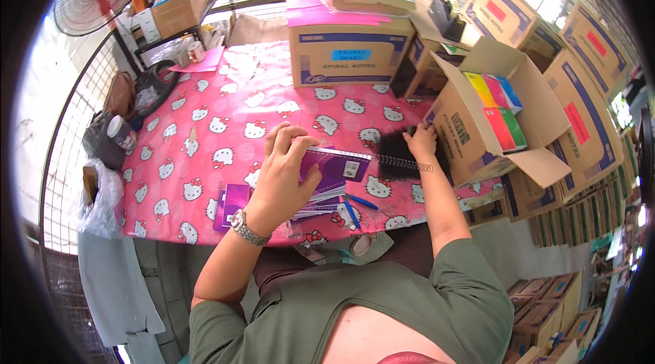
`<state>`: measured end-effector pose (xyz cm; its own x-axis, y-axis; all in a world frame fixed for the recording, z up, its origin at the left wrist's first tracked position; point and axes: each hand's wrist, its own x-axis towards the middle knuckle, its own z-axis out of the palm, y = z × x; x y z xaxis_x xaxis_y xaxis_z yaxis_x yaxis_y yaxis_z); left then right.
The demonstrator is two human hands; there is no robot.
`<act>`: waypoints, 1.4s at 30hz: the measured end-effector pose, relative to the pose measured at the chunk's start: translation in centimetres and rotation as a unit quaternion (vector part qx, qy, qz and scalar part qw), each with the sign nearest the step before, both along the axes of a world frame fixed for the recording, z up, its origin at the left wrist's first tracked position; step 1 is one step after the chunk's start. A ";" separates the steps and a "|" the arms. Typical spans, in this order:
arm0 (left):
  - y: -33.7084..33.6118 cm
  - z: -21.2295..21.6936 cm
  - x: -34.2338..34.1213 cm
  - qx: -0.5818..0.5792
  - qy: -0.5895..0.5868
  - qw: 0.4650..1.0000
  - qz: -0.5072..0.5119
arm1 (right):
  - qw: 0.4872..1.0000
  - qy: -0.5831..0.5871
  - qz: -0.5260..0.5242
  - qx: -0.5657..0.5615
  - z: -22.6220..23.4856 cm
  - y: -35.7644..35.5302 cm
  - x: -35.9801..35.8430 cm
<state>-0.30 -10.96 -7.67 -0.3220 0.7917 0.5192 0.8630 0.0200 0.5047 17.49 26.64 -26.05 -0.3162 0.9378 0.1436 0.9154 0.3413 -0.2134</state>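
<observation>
- Gripping the left part of a purple notebook (329,165), the left hand (285,167) is closing its fingers over it, with the thumb lying against the near side
- The notebook is tilting above a loose stack of notebooks (323,205) near the front edge of the pink patterned surface (211,115)
- The right hand (423,141) is resting on a pile of black spiral coils (394,144) to the right of the notebook; whether its fingers are closing on a coil, I cannot tell
- One long coil (402,162) is stretching from beside the notebook's right end over the pile to the right wrist
- Two blue pens (351,212) are lying just right of the stack
- More purple booklets (235,204) are lying left of it, partly behind the left forearm
- A metal watch (240,223) is circling the left wrist
- An open carton (454,122) holding brightly coloured stacks (481,88) is standing beyond the right hand
- A carton (351,67) bearing pink sheets (310,15) is standing at the back of the surface
</observation>
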 end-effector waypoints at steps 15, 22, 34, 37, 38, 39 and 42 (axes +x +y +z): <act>0.6 -0.2 -1.0 0.020 -0.141 0.989 -0.035 | 0.386 0.333 0.609 -0.608 22.4 -13.6 -5.6; 0.6 -0.4 -1.4 0.017 -0.166 0.984 -0.061 | 0.519 0.242 0.629 -0.526 23.2 -14.4 -7.0; 0.8 -0.8 -2.3 0.029 -0.200 0.975 -0.089 | 0.548 0.226 0.594 -0.544 22.0 -14.3 -8.9; 0.7 -1.0 -2.2 0.039 -0.190 0.977 -0.082 | 0.534 0.233 0.559 -0.590 20.8 -14.5 -9.1; 0.6 -1.0 -2.2 0.040 -0.188 0.978 -0.076 | 0.485 0.283 0.567 -0.602 21.0 -14.6 -9.1; 0.7 -1.0 -2.1 0.037 -0.184 0.979 -0.075 | 0.436 0.334 0.567 -0.614 21.1 -14.8 -8.9; 1.0 -0.8 -1.9 0.027 -0.185 0.980 -0.074 | 0.581 0.205 0.575 -0.539 20.7 -14.4 -9.3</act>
